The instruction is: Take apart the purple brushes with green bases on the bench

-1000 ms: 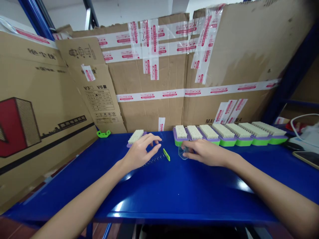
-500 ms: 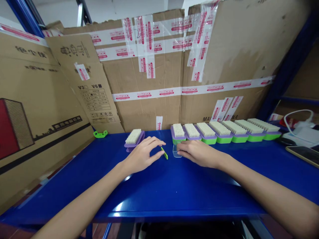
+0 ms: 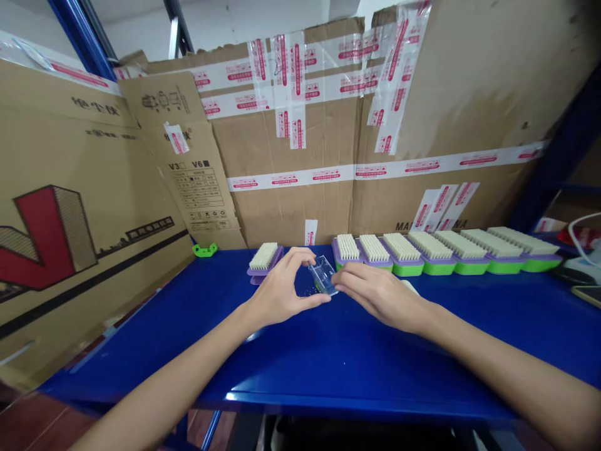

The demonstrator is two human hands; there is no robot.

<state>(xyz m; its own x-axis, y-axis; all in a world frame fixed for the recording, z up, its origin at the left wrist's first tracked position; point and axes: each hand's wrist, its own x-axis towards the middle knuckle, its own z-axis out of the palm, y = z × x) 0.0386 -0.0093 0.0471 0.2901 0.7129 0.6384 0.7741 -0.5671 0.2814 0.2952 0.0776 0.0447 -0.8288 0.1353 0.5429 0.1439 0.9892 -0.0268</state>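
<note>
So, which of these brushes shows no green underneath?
The leftmost brush, just behind the left hand: only purple shows under it, while the seven brushes farther right have green.

Shines deep, plain blue across the table [image 3: 300, 363], with whitish glare near the front edge. Shows cream bristles, purple rims and bright green bases on the row of brushes [image 3: 462, 250] along the right part of the back edge. Repeats cream over purple on the lone brush [image 3: 263, 257] left of the back edge's middle. Glows lime green on the bracket [image 3: 205, 251] by the back left corner. Looks clear and colourless on the small box [image 3: 323, 274]. Runs brown over the cardboard [image 3: 291, 213], banded with white tape [image 3: 422, 166] printed in pinkish red. Bears red blocks, black hatching and a black stripe on the left panel [image 3: 113, 175].
</note>
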